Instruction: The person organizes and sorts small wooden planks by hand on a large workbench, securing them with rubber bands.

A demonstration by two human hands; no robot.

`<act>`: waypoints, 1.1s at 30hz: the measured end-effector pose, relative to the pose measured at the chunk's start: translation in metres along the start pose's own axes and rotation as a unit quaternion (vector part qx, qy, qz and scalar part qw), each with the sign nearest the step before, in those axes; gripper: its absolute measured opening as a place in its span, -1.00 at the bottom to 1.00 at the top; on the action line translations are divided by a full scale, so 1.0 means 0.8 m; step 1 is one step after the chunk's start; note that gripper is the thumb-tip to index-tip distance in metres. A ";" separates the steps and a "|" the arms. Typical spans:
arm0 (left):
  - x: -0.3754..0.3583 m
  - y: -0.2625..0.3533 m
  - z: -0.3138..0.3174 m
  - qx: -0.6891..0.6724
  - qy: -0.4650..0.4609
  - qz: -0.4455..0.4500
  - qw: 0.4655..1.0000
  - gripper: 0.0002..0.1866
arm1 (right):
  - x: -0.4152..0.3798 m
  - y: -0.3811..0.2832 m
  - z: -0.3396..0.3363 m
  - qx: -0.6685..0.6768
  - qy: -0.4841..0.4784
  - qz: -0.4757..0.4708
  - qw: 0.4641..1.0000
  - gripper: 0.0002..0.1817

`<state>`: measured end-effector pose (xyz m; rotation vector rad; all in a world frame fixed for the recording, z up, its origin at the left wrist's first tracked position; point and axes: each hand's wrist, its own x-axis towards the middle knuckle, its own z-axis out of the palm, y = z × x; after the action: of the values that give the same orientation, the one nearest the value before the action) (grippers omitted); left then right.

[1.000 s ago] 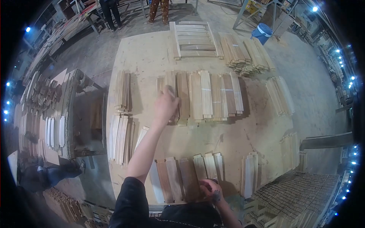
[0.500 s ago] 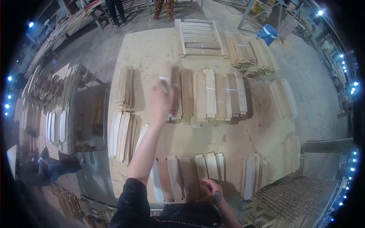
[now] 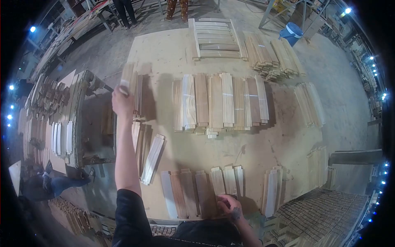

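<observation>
My left hand (image 3: 123,101) reaches to the far left of the work table and is closed round the near end of a wooden slat (image 3: 128,73). The slat is over the left-hand stack of slats (image 3: 139,92). My right hand (image 3: 230,206) rests low near the table's front edge, fingers curled beside a dark brown slat (image 3: 204,193). What those fingers grip, if anything, is hidden. A front row holds more slats, among them a pale one (image 3: 168,193). Across the middle lies a wide row of slats (image 3: 216,101) in mixed light and brown wood.
A slatted wooden frame (image 3: 216,39) lies at the table's far side, beside stacked slats (image 3: 261,51). More slats (image 3: 151,158) lie at left, others (image 3: 308,105) at right. Beyond stands a blue bucket (image 3: 291,33). People's legs (image 3: 125,12) show at the back; another person (image 3: 61,183) is at left.
My left hand has moved left from the middle row to the left stack, carrying a slat. The slats at the middle row's left end now show. My right hand has stayed in place.
</observation>
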<state>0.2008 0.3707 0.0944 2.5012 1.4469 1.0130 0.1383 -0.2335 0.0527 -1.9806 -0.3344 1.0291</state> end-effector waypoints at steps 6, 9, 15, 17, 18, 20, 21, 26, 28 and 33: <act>-0.010 -0.059 0.024 0.025 -0.118 -0.020 0.992 -0.44 | 0.002 -0.015 -0.002 -0.028 0.006 -0.027 0.999 -0.64; -0.020 -0.050 0.021 0.004 -0.142 -0.042 0.989 -0.39 | 0.001 -0.011 -0.002 -0.025 0.003 -0.024 0.999 -0.64; -0.025 -0.049 0.047 -0.054 -0.133 -0.071 0.987 -0.25 | -0.002 -0.026 -0.003 -0.006 0.009 0.001 1.000 -0.66; -0.026 -0.071 0.074 -0.130 -0.114 -0.047 0.984 -0.21 | -0.002 -0.027 -0.003 -0.030 0.017 -0.019 0.999 -0.66; -0.025 -0.070 0.076 -0.122 -0.120 -0.023 0.985 -0.20 | -0.001 -0.026 -0.003 -0.037 0.018 -0.024 0.999 -0.65; -0.024 -0.069 0.079 -0.105 -0.131 0.023 0.986 -0.18 | 0.000 -0.024 -0.002 -0.051 0.019 -0.035 0.998 -0.65; -0.022 -0.060 0.074 -0.129 -0.161 0.014 0.978 -0.18 | 0.000 -0.028 -0.003 -0.043 0.020 -0.034 0.998 -0.65; -0.024 -0.013 0.063 -0.063 -0.228 -0.036 0.971 -0.20 | 0.000 -0.007 0.003 -0.018 0.022 -0.008 1.000 -0.66; -0.039 0.019 0.064 -0.023 -0.148 0.016 0.989 -0.21 | -0.001 -0.003 0.003 0.002 0.016 0.012 1.000 -0.66; -0.143 0.163 0.015 -0.096 -0.242 0.103 0.960 -0.19 | 0.002 0.001 0.009 -0.009 0.023 -0.023 0.999 -0.68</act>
<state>0.2661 0.2105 0.0768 2.5440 0.9168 0.4735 0.1340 -0.2291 0.0493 -2.0007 -0.3640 0.9519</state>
